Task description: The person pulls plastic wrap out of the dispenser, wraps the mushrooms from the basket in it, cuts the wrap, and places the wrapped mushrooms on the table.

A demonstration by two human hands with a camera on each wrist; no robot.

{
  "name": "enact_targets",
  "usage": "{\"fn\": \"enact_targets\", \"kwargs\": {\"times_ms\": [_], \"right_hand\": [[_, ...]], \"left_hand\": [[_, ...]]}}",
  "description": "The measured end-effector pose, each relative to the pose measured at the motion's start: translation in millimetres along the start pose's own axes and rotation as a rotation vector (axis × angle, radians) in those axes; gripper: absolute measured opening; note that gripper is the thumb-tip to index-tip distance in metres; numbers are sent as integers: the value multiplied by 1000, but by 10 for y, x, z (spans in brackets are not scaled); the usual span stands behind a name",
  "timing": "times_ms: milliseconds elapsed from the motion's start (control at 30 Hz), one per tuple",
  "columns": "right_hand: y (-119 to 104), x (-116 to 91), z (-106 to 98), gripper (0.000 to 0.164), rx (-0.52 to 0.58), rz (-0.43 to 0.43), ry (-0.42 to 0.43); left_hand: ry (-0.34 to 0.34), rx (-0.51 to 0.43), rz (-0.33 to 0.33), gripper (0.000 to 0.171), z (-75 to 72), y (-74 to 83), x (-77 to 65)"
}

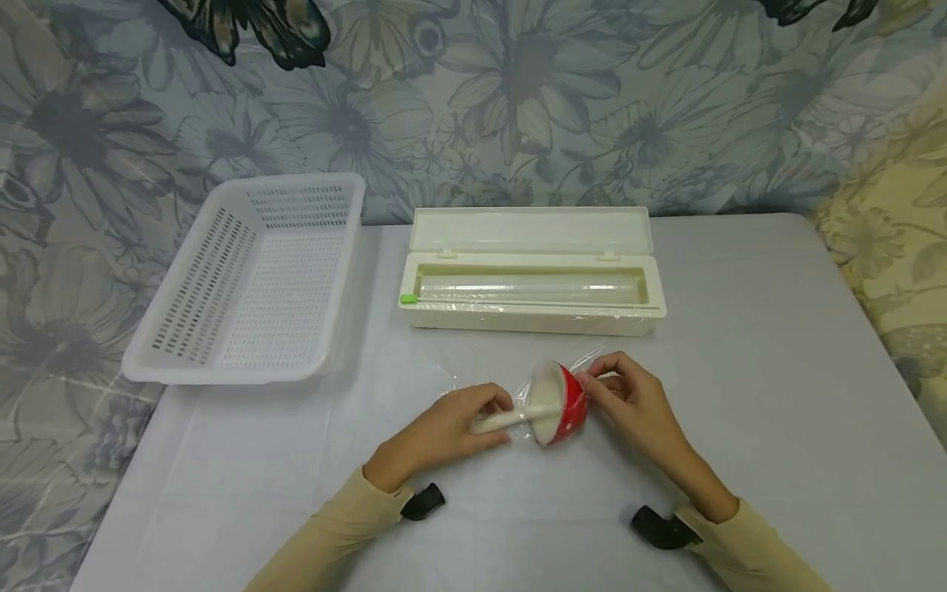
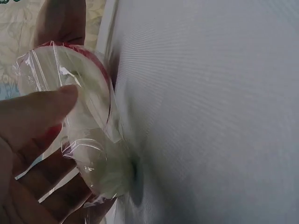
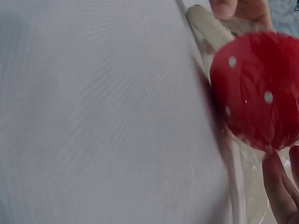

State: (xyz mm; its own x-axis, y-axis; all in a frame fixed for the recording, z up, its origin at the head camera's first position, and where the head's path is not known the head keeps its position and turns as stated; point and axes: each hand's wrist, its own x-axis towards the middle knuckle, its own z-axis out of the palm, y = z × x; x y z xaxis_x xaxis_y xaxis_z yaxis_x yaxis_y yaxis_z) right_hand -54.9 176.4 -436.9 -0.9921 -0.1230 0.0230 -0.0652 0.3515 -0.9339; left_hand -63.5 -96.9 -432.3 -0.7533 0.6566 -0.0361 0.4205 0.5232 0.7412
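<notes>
A toy mushroom (image 1: 570, 404) lies on its side above the table's front middle, its red cap dotted with white and its pale stem (image 1: 506, 420) pointing left. Clear cling film (image 2: 96, 142) wraps it in shiny creases. My left hand (image 1: 447, 427) holds the stem end, with the thumb on the near side and the fingers behind. At the cap, the fingertips of my right hand (image 1: 629, 399) pinch the film close against the red surface. In the right wrist view, the red cap (image 3: 257, 88) hides part of the stem, and only some right fingers show.
Behind the hands stands a white cling film dispenser (image 1: 533, 319), lid raised, with a film roll (image 1: 528, 288) inside and a green slider (image 1: 409, 299) at its left end. A white perforated basket (image 1: 336, 329) sits at the left edge. Floral cloth (image 1: 518, 107) hangs beyond the table.
</notes>
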Motion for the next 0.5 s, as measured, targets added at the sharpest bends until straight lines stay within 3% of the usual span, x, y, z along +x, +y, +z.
{"fn": "enact_targets", "kwargs": {"times_ms": [133, 333, 500], "right_hand": [[-16, 2, 27, 16, -2, -25, 32], [-39, -9, 51, 17, 82, -37, -30], [-57, -32, 73, 19, -25, -23, -48]], "left_hand": [[-46, 77, 36, 29, -2, 5, -12], [-73, 58, 28, 37, -17, 2, -24], [-78, 54, 20, 45, -18, 4, -22]]}}
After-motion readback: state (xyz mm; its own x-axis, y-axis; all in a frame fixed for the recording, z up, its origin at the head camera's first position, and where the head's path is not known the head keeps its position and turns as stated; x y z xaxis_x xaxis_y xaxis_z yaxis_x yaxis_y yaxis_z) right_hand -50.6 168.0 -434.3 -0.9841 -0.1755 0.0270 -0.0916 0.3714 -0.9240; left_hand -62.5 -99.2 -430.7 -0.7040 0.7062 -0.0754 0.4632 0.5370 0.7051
